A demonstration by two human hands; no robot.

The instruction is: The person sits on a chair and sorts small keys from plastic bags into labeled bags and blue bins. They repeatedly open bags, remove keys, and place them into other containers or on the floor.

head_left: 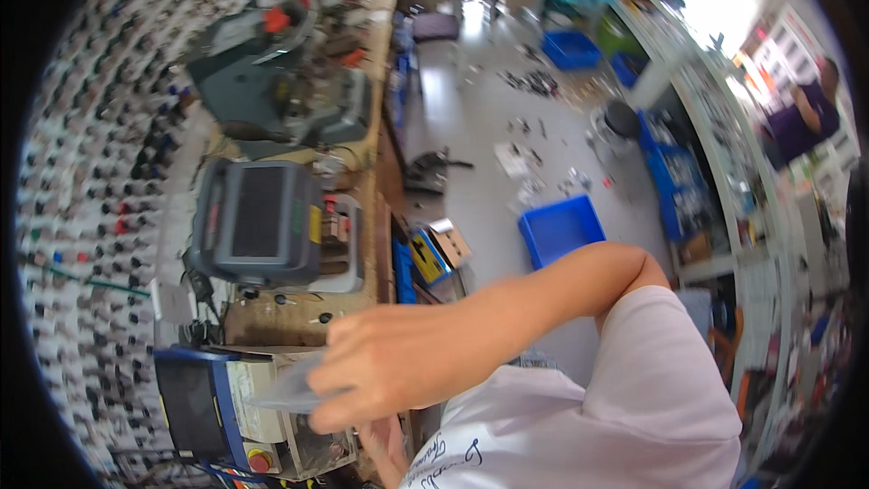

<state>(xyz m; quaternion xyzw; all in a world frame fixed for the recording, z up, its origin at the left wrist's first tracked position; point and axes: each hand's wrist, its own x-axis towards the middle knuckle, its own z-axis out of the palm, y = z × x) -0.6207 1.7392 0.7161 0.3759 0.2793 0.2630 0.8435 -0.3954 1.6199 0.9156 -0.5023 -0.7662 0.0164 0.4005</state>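
Observation:
My right hand reaches across to the left, blurred, with its fingers closed on a translucent plastic bag or sheet. The plastic hangs over the beige housing of a blue-framed machine, which has a dark screen and a red stop button. Below my right hand, part of my left hand shows near the machine's clear-sided compartment; its fingers are mostly hidden. Black-headed keys lie on the wooden workbench just above.
A grey key-cutting machine with a dark screen stands on the bench, with a larger green-grey machine beyond. Rows of hanging key blanks cover the left wall. A blue bin, a stool and scattered parts stand on the floor. A person is far right.

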